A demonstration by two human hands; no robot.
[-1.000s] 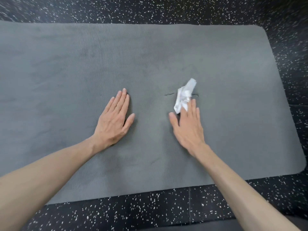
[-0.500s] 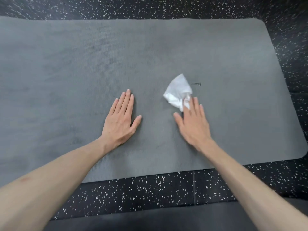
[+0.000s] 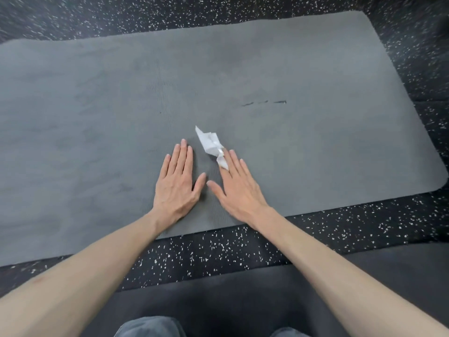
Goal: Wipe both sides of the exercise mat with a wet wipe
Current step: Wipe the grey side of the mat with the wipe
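The grey exercise mat lies flat on the floor and fills most of the view. My left hand rests palm down on it near its front edge, fingers straight and together. My right hand lies just to the right, fingers straight, pressing a crumpled white wet wipe onto the mat under its fingertips. Most of the wipe sticks out ahead of the fingers toward the upper left. The thumbs of the two hands nearly touch.
Short dark marks show on the mat beyond my right hand. Black speckled rubber flooring surrounds the mat. A dark pad lies under my knees at the bottom edge.
My right hand has slid the wipe left and toward me, off the dark marks and close to my left hand. The view has shifted, so the mat looks tilted.
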